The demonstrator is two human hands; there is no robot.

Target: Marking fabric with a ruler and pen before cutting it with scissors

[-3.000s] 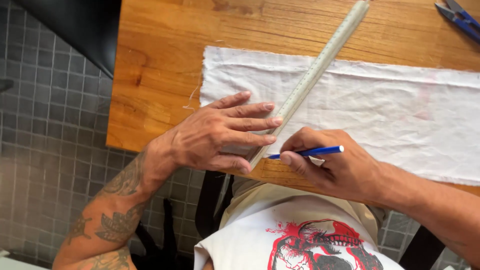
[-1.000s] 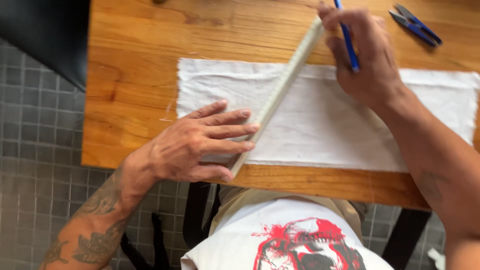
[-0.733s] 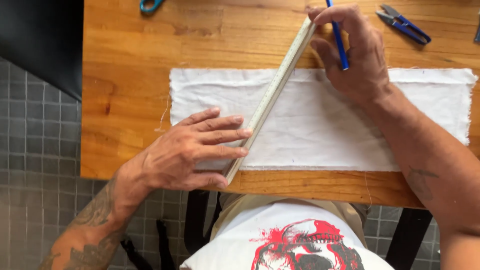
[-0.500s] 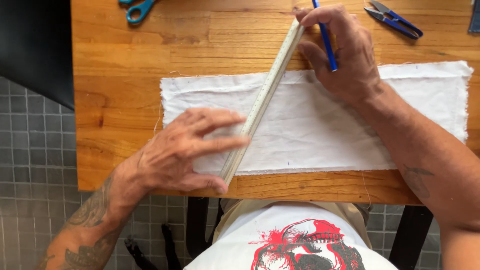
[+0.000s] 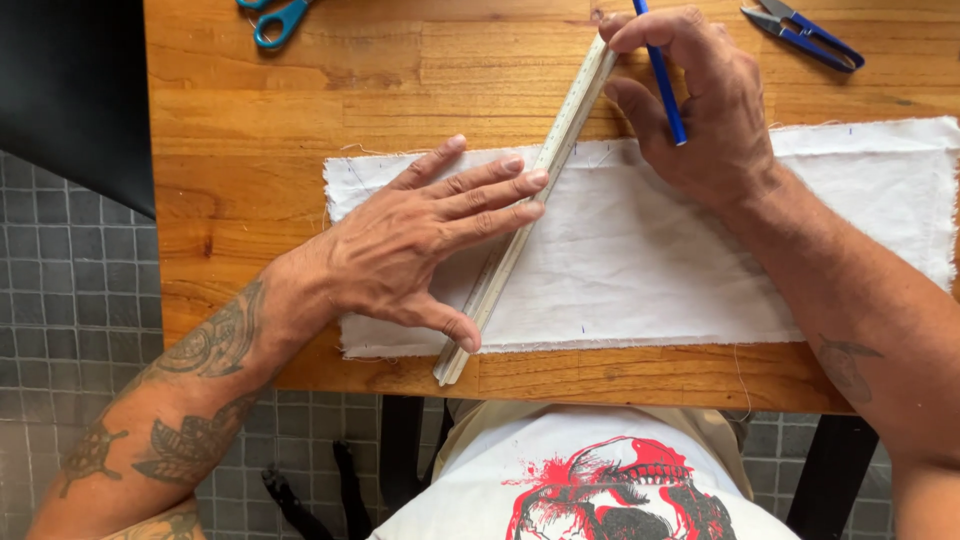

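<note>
The left hand [image 5: 420, 235] lies flat with spread fingers, pinning the ruler [image 5: 525, 210] diagonally across the white cloth [image 5: 650, 260]; the right hand [image 5: 700, 100], upper right, grips a blue pen [image 5: 662, 75], steadying the ruler's top end.

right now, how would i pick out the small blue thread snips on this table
Start at the wooden table and follow its far edge to the right-hand corner, past the white cloth. Just beyond the right hand, which holds a blue pen, lie the thread snips. They are dark blue with short pointed metal blades and no finger loops, unlike the teal-handled scissors at the far left.
</note>
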